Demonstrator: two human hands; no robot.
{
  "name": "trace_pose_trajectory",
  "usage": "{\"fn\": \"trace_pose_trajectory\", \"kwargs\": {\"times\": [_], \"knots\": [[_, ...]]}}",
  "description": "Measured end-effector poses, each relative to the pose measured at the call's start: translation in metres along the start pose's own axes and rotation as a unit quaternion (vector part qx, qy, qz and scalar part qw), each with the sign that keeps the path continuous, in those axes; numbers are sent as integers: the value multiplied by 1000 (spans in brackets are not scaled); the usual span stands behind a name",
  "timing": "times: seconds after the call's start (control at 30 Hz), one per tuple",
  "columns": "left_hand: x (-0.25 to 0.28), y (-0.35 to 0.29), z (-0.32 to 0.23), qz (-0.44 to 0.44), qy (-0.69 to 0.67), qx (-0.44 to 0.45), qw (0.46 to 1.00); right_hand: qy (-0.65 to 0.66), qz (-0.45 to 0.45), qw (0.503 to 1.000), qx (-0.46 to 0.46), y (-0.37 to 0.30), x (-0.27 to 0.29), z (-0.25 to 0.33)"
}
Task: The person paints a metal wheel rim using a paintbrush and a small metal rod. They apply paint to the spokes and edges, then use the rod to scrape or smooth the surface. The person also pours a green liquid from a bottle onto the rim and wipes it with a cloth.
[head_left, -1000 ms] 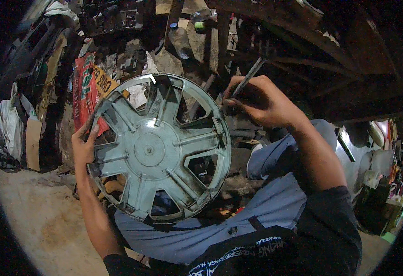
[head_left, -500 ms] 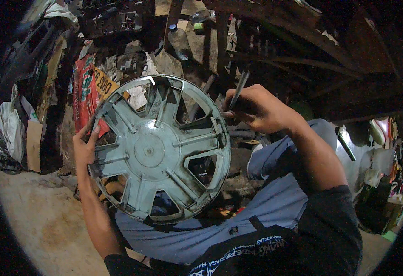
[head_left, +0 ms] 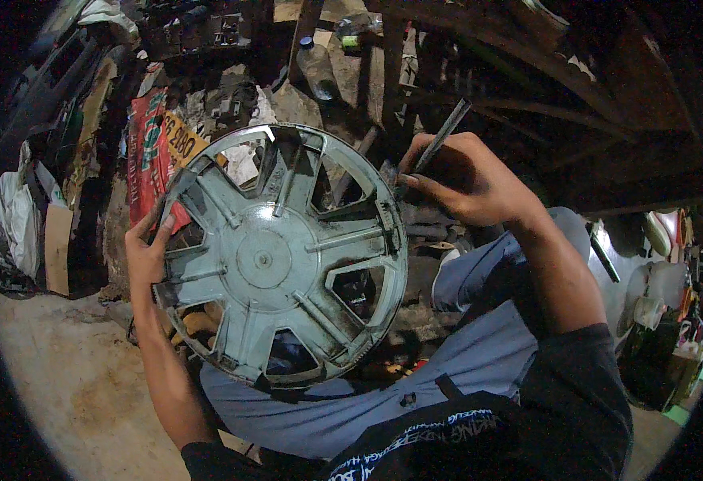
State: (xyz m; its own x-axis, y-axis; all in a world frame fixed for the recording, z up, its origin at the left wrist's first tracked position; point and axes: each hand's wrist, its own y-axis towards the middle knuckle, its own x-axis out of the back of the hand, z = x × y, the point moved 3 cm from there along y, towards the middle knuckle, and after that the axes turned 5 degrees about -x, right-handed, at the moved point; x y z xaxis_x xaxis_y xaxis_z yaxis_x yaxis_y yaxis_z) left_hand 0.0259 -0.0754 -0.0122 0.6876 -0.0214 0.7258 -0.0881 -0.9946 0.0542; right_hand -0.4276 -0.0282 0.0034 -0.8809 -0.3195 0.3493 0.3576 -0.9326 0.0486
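Gripping hubcap (head_left: 263,252) with left hand (head_left: 149,247) and tool (head_left: 445,135) with right hand (head_left: 470,180), tilting the tool farther rightward than before, seemingly mid-stroke.

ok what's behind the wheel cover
Through openings in the wheel cover: parts of a red sheet, a pale scrap and blue trousers. Its solid parts hide the rest.

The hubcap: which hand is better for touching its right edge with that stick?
Probably the right hand: it grips the stick, close beside that edge. The left hand is across the hubcap, holding its left edge.
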Motion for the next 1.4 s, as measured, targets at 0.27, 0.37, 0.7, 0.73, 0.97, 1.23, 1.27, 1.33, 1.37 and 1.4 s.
{"fn": "trace_pose_trajectory", "kwargs": {"times": [0.27,0.37,0.7,0.73,0.97,1.23,1.27,1.33,1.37,1.4], "knots": [[-1,0,-3,10,-14,2,1000,-48,50,998,-1,0,5,3],[0,0,-3,2,19,3,1000,-31,163,986,-27,-1,0,0],[1,-1,0,2,-16,19,1000,-11,90,996,-22,-1,-5,1],[1,0,2,2,-25,29,999,-24,70,997,5,-1,-3,2],[2,2,8,13,-24,2,1000,-53,18,998,19,7,1,-3],[1,3,8,15,-29,-7,999,88,20,996,-26,12,0,-11],[2,3,9,15,-32,0,999,76,49,995,-35,12,-4,-11],[2,3,11,40,-7,13,999,57,81,993,-65,13,-8,-12],[3,2,12,43,10,14,999,14,44,998,-39,14,-6,-10],[3,2,13,45,6,15,999,-26,17,999,-8,16,-5,-7]]}}
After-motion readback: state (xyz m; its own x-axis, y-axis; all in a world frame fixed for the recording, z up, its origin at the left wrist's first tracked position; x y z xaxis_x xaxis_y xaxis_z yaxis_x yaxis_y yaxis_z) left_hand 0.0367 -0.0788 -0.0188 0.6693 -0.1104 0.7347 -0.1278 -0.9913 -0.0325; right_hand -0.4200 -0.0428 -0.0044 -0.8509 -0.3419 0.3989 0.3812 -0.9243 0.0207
